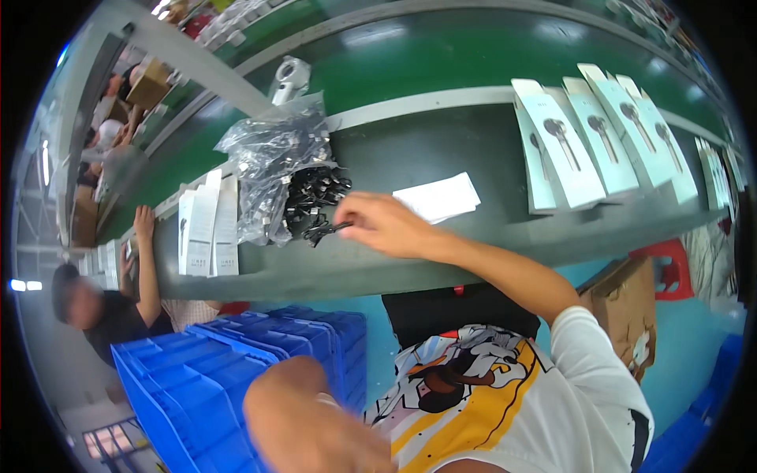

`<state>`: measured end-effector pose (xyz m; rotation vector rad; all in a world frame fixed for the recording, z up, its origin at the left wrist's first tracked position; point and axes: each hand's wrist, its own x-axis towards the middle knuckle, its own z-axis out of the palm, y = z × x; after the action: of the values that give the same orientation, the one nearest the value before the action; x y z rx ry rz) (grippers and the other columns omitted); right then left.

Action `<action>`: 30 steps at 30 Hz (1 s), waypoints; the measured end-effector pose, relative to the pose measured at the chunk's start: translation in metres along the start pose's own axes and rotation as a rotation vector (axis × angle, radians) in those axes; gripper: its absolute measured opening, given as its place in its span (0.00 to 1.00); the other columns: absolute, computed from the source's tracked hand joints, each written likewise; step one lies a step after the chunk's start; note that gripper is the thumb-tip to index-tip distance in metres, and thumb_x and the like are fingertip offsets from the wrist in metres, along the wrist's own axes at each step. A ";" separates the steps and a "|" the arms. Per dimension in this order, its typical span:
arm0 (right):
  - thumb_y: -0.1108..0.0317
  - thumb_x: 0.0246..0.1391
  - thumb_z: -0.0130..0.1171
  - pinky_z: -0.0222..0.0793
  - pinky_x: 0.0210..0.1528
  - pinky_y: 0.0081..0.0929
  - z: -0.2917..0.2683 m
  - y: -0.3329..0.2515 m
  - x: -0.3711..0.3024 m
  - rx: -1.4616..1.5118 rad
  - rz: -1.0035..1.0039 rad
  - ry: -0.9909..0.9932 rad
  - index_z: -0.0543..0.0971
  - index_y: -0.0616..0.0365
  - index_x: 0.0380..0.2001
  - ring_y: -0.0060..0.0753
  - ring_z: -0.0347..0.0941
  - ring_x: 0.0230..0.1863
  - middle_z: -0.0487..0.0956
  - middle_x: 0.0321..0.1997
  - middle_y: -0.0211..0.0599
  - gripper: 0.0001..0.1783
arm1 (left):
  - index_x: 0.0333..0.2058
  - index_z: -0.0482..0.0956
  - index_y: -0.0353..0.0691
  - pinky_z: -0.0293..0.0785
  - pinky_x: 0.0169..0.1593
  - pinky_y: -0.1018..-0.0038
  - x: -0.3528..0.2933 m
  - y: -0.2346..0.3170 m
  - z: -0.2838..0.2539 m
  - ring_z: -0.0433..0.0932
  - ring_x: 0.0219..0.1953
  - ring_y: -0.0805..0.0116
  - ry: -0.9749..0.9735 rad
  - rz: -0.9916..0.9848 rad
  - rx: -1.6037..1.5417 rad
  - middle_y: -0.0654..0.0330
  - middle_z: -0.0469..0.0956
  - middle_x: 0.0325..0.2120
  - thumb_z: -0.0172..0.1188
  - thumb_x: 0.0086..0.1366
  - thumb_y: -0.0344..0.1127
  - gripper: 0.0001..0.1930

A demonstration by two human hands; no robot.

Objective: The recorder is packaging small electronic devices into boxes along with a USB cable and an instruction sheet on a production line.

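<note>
My right hand [382, 225] reaches over the dark green work table, its fingertips pinched on a small coiled black cable [322, 232]. Just beyond it lies a heap of black cables [315, 189], which spills from the mouth of a clear plastic bag [264, 169]. More cables show inside the bag. White paper sheets [441, 197] lie flat to the right of that hand. My left hand [303, 414] is low and close to the camera, blurred, over the blue crates [213, 370]; its fingers cannot be made out.
Several pale boxes [556, 146] stand at the table's right, and more white boxes [209, 229] at its left. A tape dispenser [292, 77] sits behind the bag. Another person [102, 307] works at the left. A cardboard box [623, 307] and red stool [670, 268] are at right.
</note>
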<state>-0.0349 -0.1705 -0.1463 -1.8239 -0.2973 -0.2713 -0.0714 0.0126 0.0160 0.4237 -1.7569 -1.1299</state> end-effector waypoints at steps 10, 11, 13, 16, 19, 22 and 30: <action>0.78 0.49 0.59 0.69 0.40 0.36 -0.104 0.007 -0.072 -0.511 -0.024 0.084 0.76 0.61 0.38 0.46 0.72 0.37 0.73 0.36 0.42 0.11 | 0.58 0.65 0.31 0.63 0.60 0.57 -0.049 -0.158 -0.064 0.63 0.58 0.44 0.839 -0.803 1.332 0.46 0.63 0.59 0.66 0.56 0.35 0.33; 0.78 0.48 0.59 0.67 0.42 0.36 -0.103 0.011 -0.073 -0.523 0.005 0.069 0.76 0.60 0.37 0.47 0.71 0.41 0.73 0.37 0.42 0.10 | 0.59 0.64 0.29 0.62 0.61 0.57 -0.049 -0.165 -0.070 0.61 0.60 0.42 0.832 -0.791 1.340 0.44 0.61 0.60 0.67 0.55 0.36 0.35; 0.77 0.48 0.60 0.66 0.44 0.37 -0.101 0.016 -0.076 -0.587 0.002 0.074 0.75 0.60 0.36 0.47 0.71 0.42 0.73 0.39 0.42 0.10 | 0.58 0.64 0.28 0.61 0.61 0.57 -0.048 -0.179 -0.079 0.61 0.60 0.43 0.824 -0.789 1.368 0.43 0.62 0.59 0.68 0.54 0.37 0.36; 0.77 0.47 0.61 0.64 0.48 0.38 -0.101 0.011 -0.074 -0.675 -0.043 0.117 0.74 0.60 0.34 0.47 0.70 0.46 0.75 0.42 0.41 0.10 | 0.58 0.64 0.27 0.61 0.62 0.57 -0.052 -0.190 -0.087 0.61 0.60 0.43 0.784 -0.804 1.400 0.43 0.63 0.58 0.69 0.52 0.37 0.37; 0.76 0.46 0.62 0.62 0.51 0.40 -0.104 0.014 -0.076 -0.707 -0.083 0.114 0.73 0.59 0.33 0.47 0.69 0.49 0.76 0.44 0.41 0.10 | 0.56 0.66 0.28 0.61 0.62 0.57 -0.053 -0.192 -0.088 0.62 0.60 0.44 0.770 -0.829 1.371 0.44 0.64 0.57 0.69 0.51 0.37 0.36; 0.75 0.45 0.62 0.62 0.52 0.39 -0.103 0.020 -0.080 -0.721 -0.094 0.093 0.73 0.59 0.32 0.46 0.70 0.49 0.77 0.44 0.41 0.10 | 0.54 0.69 0.30 0.63 0.60 0.58 -0.054 -0.197 -0.081 0.64 0.59 0.46 0.805 -0.820 1.340 0.46 0.66 0.55 0.70 0.50 0.36 0.33; 0.76 0.46 0.62 0.63 0.53 0.40 -0.104 0.018 -0.076 -0.775 -0.134 0.091 0.73 0.61 0.33 0.46 0.70 0.50 0.76 0.46 0.42 0.10 | 0.51 0.73 0.35 0.66 0.54 0.58 -0.046 -0.191 -0.086 0.67 0.55 0.49 0.833 -0.721 1.385 0.49 0.71 0.51 0.67 0.54 0.32 0.25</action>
<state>-0.1033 -0.2801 -0.1600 -2.5462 -0.2688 -0.6247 -0.0134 -0.0959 -0.1598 2.1046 -1.3331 0.1418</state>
